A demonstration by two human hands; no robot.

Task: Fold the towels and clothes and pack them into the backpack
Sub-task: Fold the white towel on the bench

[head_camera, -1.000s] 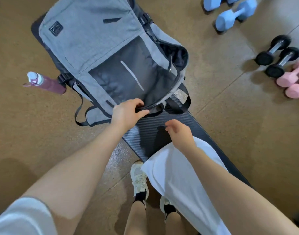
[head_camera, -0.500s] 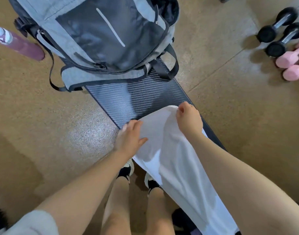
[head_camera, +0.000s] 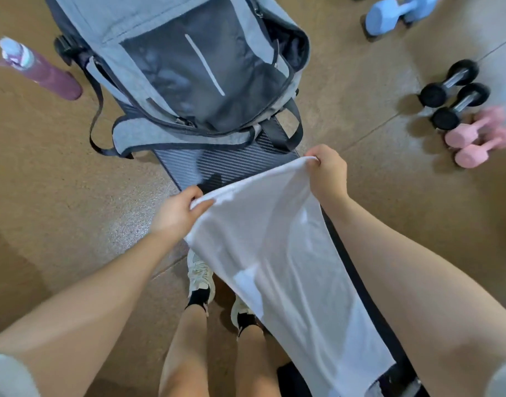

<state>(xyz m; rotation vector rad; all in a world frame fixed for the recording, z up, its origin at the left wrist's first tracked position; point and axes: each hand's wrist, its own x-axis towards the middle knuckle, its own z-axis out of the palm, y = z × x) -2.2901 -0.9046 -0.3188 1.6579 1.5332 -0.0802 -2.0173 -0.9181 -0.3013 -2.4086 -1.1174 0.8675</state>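
Note:
A long white towel (head_camera: pixel 277 253) hangs stretched between my hands over a dark ribbed bench (head_camera: pixel 226 164). My left hand (head_camera: pixel 178 210) pinches its near left corner. My right hand (head_camera: pixel 327 173) grips the far right corner, lifting the top edge taut. The rest of the towel trails down toward me along the bench. A grey backpack (head_camera: pixel 171 61) with a dark mesh panel lies on the bench's far end, its main compartment unzipped and gaping at the right side.
A maroon water bottle (head_camera: pixel 42 71) stands left of the backpack on the brown floor. Blue dumbbells (head_camera: pixel 395 12), black dumbbells (head_camera: pixel 452 90) and pink dumbbells (head_camera: pixel 481 138) lie at right. My feet in pale sneakers (head_camera: pixel 200 276) stand beside the bench.
My left hand left the backpack's opening and took the towel's left corner. Both hands have since spread apart and lifted the towel's top edge.

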